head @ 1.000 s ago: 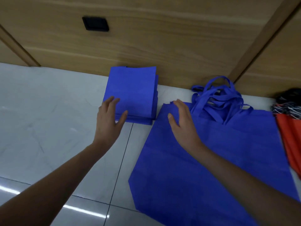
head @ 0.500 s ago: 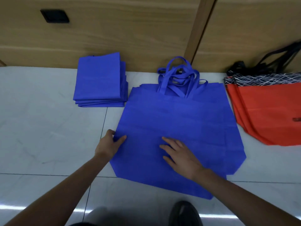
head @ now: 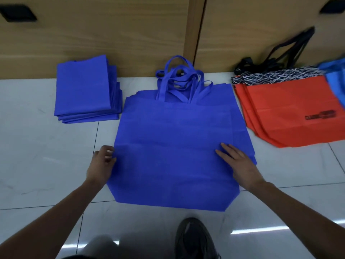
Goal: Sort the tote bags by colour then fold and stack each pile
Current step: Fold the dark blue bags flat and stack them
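Observation:
A pile of unfolded blue tote bags (head: pixel 173 146) lies flat on the white floor, handles (head: pixel 179 79) bunched toward the wall. My left hand (head: pixel 102 165) pinches the left edge of the top blue bag. Flat on the bag near its right edge rests my right hand (head: pixel 239 165), fingers spread. A stack of folded blue bags (head: pixel 84 90) sits to the left by the wall. Orange tote bags (head: pixel 291 113) with netted tops and black handles lie to the right.
A wooden panelled wall (head: pixel 130 34) runs along the back. A lighter blue bag (head: pixel 336 79) shows at the far right edge. My dark shoe (head: pixel 194 238) is on the floor tiles (head: pixel 37 156) just below the blue pile.
The view has swung right and back from the folded stack. My left hand came off the folded stack to the flat bag's left edge; my right hand slid to its right side.

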Demonstrator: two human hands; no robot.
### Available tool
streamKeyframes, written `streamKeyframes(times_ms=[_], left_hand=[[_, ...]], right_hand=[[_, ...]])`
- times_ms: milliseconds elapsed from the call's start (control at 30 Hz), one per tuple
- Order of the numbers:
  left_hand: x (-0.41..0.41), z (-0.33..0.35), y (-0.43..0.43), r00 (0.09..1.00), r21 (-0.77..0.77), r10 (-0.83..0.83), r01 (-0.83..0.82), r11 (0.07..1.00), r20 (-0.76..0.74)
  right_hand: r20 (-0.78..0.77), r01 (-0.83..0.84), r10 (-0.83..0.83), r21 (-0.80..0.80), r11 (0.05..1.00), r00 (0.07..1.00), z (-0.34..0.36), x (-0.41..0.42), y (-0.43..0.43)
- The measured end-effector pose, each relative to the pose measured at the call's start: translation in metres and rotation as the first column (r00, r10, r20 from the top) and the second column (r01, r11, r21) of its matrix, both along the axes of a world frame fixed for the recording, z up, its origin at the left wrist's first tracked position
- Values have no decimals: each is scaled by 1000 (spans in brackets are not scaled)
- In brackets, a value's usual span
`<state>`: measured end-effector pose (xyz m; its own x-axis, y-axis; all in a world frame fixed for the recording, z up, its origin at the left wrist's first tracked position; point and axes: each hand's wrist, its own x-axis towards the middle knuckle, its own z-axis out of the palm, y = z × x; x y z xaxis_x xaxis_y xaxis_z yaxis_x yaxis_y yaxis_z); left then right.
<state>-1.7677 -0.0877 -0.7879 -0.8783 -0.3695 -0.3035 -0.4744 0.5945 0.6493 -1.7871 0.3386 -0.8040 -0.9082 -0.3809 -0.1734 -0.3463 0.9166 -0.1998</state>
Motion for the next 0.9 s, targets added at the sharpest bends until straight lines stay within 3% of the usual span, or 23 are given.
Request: streamKeyframes(times_ms=[133, 267, 400, 467, 533, 567, 633, 667, 733, 800, 833, 900], left_hand=[[-1, 3, 4, 997, 51, -78, 77, 996, 4], [-3, 15, 13, 998, 285, 29, -45, 958, 61], [-7, 16, 17, 991, 341, 53, -91, 936, 120], [-8, 13, 16, 997, 189, 36, -49, 981, 69], [-9, 15, 17, 996, -116, -57, 49, 992, -69], [-8, 20, 23, 973, -229, -167, 129, 965, -159], [-2, 32, 41, 841, -338, -478, 387, 858, -252], [5, 38, 55, 743, -347, -632, 546, 762, -220], [20, 38, 79, 496, -385, -865, 785, 485, -78], [30, 28, 97, 359, -400, -930, 866, 300, 79], [34, 22, 103, 353, -408, -930, 868, 284, 104], [33, 13, 108, 401, -441, -916, 827, 348, 29]], right_hand=[[-3, -118, 118, 56, 991, 993, 5, 6, 16], [28, -133, 133, -9, 991, 991, -1, -1, 33], [0, -195, 195, -6, 981, 981, -7, -1, 40], [-28, -135, 133, -75, 988, 991, -8, 4, 36], [-81, -9, -8, -201, 979, 997, -9, 4, 33], [-55, 65, -84, -279, 958, 995, -6, 2, 28], [37, 210, -215, -422, 882, 976, 3, -2, 20], [133, 299, -269, -503, 811, 954, 13, -5, 14], [206, 377, -321, -621, 688, 924, 28, -9, 6], [273, 411, -310, -671, 617, 911, 35, -12, 3], [318, 440, -305, -683, 583, 898, 36, -13, 2], [358, 479, -319, -668, 569, 878, 36, -15, 1]])
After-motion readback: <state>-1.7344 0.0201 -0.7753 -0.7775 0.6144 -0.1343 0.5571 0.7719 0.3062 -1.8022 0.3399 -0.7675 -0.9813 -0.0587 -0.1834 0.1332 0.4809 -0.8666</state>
